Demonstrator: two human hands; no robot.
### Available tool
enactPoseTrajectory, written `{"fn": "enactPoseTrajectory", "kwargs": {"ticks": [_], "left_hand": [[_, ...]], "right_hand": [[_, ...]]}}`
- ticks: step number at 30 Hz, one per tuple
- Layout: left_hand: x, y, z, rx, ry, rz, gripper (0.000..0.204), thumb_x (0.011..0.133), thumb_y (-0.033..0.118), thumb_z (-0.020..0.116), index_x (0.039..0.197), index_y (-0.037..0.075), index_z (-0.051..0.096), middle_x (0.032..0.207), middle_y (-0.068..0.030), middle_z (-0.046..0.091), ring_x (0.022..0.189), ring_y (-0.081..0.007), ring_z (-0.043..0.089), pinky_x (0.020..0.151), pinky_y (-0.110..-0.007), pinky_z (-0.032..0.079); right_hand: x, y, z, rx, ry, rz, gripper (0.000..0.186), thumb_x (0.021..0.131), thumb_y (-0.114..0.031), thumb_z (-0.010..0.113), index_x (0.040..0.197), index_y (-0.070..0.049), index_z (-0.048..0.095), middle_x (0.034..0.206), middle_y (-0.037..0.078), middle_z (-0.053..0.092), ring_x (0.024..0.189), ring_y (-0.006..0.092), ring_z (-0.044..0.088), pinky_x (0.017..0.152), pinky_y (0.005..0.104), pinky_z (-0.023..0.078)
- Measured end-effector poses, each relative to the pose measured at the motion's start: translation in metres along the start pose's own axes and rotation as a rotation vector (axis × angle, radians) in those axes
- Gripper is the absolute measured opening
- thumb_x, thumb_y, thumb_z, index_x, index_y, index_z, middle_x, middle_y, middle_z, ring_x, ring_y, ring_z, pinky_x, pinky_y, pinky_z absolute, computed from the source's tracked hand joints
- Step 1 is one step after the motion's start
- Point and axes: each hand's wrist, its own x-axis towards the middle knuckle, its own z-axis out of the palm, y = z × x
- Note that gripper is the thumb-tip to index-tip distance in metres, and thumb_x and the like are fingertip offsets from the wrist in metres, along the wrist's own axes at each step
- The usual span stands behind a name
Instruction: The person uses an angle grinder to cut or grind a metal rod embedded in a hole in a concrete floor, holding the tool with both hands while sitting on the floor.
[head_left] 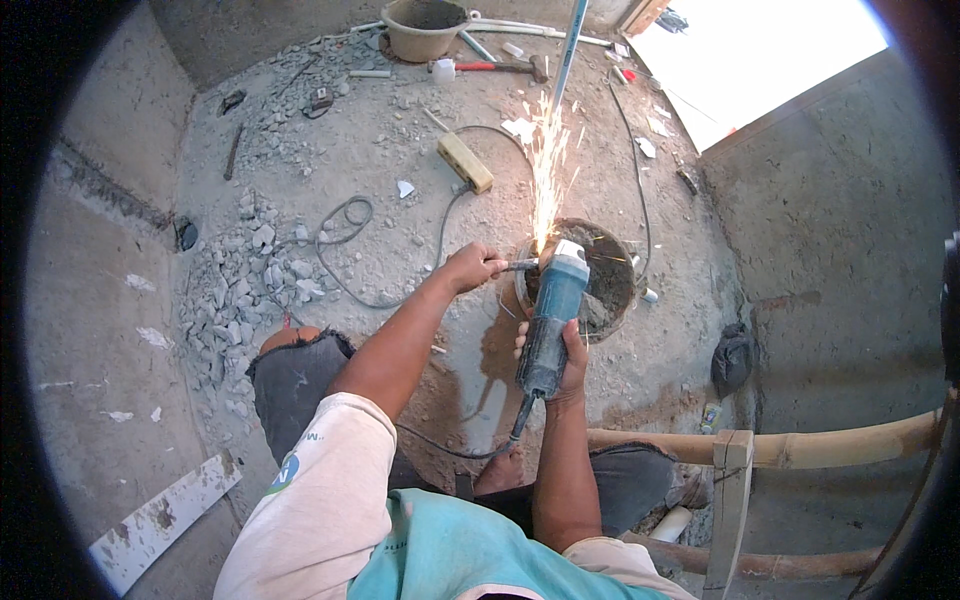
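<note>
My right hand [572,352] wraps round the body of a blue-green angle grinder [553,318], its silver head pointing away from me and its cord trailing back from the rear end. My left hand [474,267] is closed on a short dark metal rod [521,265], which reaches right to the grinder's disc. Where rod and disc meet, bright orange sparks [546,180] shoot away from me. The disc is mostly hidden by the grinder's head and the glare. Below the grinder stands a round tub [622,318] with dark, rough material inside.
A yellow extension socket [465,164] lies ahead with its cable looping over the dusty floor. Beyond are a red-handled hammer [490,66] and a pale bucket [425,38]. Broken rubble [235,300] covers the left. Bamboo poles [850,445] cross at the right, near a dark bag [733,360].
</note>
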Motion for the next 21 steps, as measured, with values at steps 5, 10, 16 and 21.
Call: {"fn": "enactPoseTrajectory", "kwargs": {"ticks": [5,10,16,21], "left_hand": [[-0.011,0.013,0.003,-0.040,0.021,0.029,0.017,0.086,0.019,0.063,0.085,0.002,0.067,0.071,-0.0022,0.062,0.063,-0.0095,0.054,0.060,-0.026,0.045],[-0.017,0.010,0.006,-0.048,0.096,0.082,0.017,0.086,0.019,0.063,0.083,0.002,0.066,0.071,-0.0027,0.062,0.063,-0.0113,0.055,0.061,-0.027,0.045],[-0.023,0.015,0.013,-0.022,0.149,0.079,0.019,0.082,0.021,0.065,0.080,0.002,0.065,0.072,-0.0086,0.064,0.070,-0.0187,0.060,0.068,-0.034,0.047],[-0.026,0.015,0.015,-0.086,0.175,0.074,0.019,0.082,0.020,0.065,0.081,0.001,0.064,0.070,-0.0074,0.062,0.064,-0.0158,0.058,0.062,-0.032,0.047]], "right_hand": [[-0.001,-0.001,-0.001,-0.010,-0.010,-0.016,0.069,0.089,-0.049,0.053,0.124,0.009,0.041,0.099,0.020,0.061,0.081,0.0278,0.066,0.069,0.0376,0.058],[-0.003,-0.003,-0.001,-0.001,-0.001,-0.052,0.069,0.090,-0.049,0.053,0.124,0.009,0.041,0.099,0.021,0.060,0.081,0.0279,0.066,0.069,0.0376,0.058],[-0.005,-0.010,0.005,0.046,-0.030,-0.088,0.061,0.089,-0.046,0.055,0.120,0.006,0.045,0.099,0.019,0.062,0.082,0.0273,0.066,0.069,0.0384,0.057],[-0.001,-0.002,0.004,0.015,-0.053,-0.066,0.068,0.089,-0.048,0.055,0.123,0.008,0.042,0.100,0.021,0.060,0.083,0.0280,0.066,0.069,0.0378,0.058]]}}
